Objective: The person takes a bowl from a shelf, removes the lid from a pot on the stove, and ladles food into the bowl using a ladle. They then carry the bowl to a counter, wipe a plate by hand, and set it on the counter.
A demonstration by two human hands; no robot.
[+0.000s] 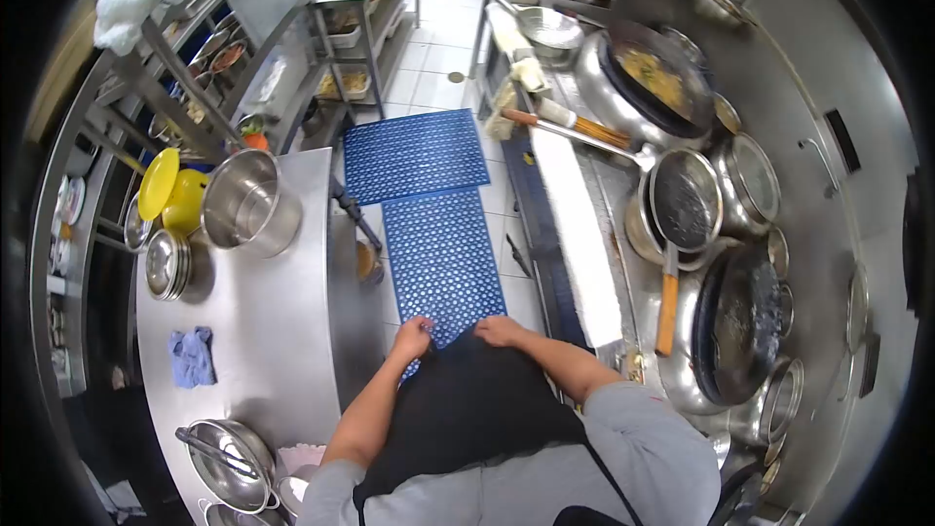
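Observation:
Both hands are low in front of the body, at the top edge of a black apron (pixel 467 390). My left hand (pixel 414 337) is closed on the apron's left corner, beside the blue perforated floor mat (pixel 443 253). My right hand (pixel 499 331) is closed on the apron's right side. Dark cloth stretches between the two hands, and the mat shows beyond it.
On the left, a steel counter (pixel 282 312) holds a deep pot (pixel 250 203), stacked bowls (pixel 168 264) and a blue cloth (pixel 192 356). Along the right stand woks (pixel 745 323), a strainer (pixel 685 200) and a white towel strip (pixel 575 234). A second mat (pixel 416 153) lies farther ahead.

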